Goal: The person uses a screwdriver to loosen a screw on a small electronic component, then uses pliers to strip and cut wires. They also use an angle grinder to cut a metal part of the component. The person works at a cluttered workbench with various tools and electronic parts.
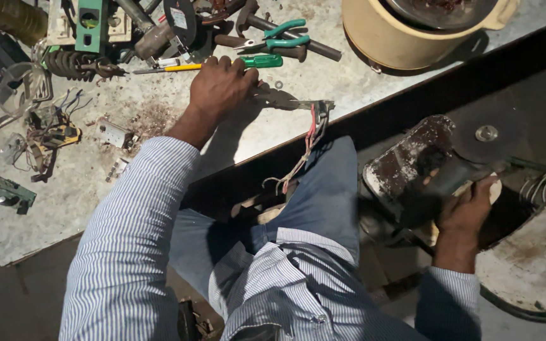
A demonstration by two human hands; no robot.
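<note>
Pliers [285, 101], centre of frame on the bench [323, 76], were gripped by your left hand [222, 85], jaws closed on red and white wires [308, 142]. Your right hand [469, 205], right of frame, held a rusty metal plate [412, 158]. Step judged: pulling the wiring. Next move needs a firm, steady pull.

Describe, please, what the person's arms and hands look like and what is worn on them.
Both arms wear long sleeves of white cloth with fine blue stripes, reaching to the wrists. The left hand and right hand are bare: no gloves, rings or watch visible.
</note>
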